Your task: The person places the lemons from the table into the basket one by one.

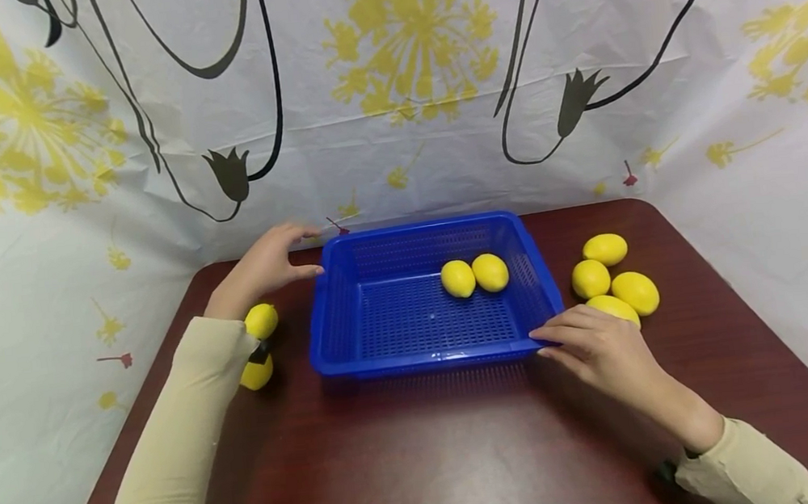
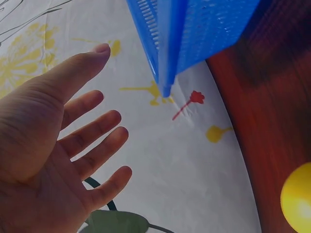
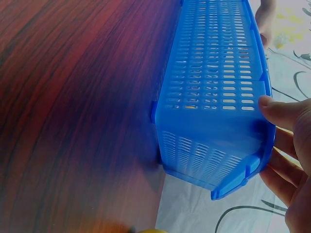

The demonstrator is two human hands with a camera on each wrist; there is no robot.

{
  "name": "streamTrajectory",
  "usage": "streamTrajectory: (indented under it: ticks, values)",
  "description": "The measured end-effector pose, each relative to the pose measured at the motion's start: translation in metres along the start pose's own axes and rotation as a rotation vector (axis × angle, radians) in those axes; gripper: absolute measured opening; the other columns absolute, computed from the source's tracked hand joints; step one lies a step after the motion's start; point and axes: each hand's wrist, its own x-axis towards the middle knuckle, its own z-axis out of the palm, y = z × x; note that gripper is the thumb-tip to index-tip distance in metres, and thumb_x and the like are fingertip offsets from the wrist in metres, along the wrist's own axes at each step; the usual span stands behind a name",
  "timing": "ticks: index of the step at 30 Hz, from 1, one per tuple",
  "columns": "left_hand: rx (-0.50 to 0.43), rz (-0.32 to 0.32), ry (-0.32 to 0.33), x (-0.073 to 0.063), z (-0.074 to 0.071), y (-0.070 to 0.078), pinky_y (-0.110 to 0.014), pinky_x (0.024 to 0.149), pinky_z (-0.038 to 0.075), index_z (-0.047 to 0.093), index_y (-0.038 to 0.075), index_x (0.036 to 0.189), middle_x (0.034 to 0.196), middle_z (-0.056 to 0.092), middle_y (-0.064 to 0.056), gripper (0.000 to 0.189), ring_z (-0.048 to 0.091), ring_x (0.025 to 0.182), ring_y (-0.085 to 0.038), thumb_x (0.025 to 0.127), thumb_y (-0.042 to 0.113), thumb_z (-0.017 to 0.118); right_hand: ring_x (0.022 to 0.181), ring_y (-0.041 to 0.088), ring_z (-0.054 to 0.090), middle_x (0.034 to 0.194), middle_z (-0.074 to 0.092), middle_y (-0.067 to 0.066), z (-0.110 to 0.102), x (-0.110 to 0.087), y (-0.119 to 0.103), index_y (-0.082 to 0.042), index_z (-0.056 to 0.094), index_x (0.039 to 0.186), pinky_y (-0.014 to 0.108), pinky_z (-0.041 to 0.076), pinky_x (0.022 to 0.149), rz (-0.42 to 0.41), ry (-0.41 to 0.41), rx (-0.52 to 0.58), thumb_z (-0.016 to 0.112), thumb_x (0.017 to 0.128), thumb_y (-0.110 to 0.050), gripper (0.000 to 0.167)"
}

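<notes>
A blue plastic basket (image 1: 414, 360) with slotted walls stands on the table, two yellow lemons (image 1: 459, 279) inside toward its back right. At its near right corner my right hand (image 1: 603, 350) pinches the rim; in the right wrist view the thumb (image 3: 279, 111) lies against the outer side and the fingers are past the rim. My left hand (image 1: 266, 265) is beside the back left corner, thumb and fingers spread apart. The left wrist view shows this hand (image 2: 53, 131) holding nothing, with the basket's rim (image 2: 170, 48) a short way off.
Several lemons (image 1: 605, 250) lie grouped right of the basket, one partly behind my right hand. Two more lemons (image 1: 261, 321) lie at the left beside my left sleeve. The dark red wooden table (image 1: 423, 453) meets a patterned white sheet (image 1: 381, 165) at the back and sides.
</notes>
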Motion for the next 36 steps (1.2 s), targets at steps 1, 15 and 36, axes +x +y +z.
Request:
streamTrajectory:
  ticks: [1,15,36]
  values:
    - [-0.003,-0.005,0.001,-0.002,0.0,-0.001,-0.055,0.112,0.04,0.056,0.005,0.136,0.139,0.056,-0.018,0.059,0.05,0.128,-0.039,0.086,0.029,0.078,0.087,0.015,0.07,0.095,0.075,-0.004,0.0,0.0,0.0,-0.019,0.078,0.104,0.032,0.055,0.076,0.001,0.001,0.001,0.057,0.097,-0.048,0.037]
    - [0.009,-0.089,0.017,-0.037,0.012,-0.026,-0.057,0.111,0.039,0.056,0.006,0.136,0.138,0.055,-0.021,0.056,0.049,0.128,-0.04,0.089,0.031,0.074,0.088,0.015,0.07,0.095,0.076,-0.003,-0.001,0.0,0.0,-0.019,0.078,0.104,0.032,0.055,0.077,0.012,-0.008,-0.002,0.061,0.096,-0.046,0.033]
    - [0.095,-0.172,-0.019,-0.081,0.026,-0.046,-0.062,0.107,0.04,0.058,0.008,0.134,0.14,0.053,-0.02,0.053,0.046,0.129,-0.043,0.09,0.034,0.07,0.088,0.015,0.07,0.095,0.076,-0.004,-0.001,-0.001,0.0,-0.019,0.078,0.103,0.032,0.056,0.076,0.014,-0.01,-0.001,0.072,0.089,-0.039,0.025]
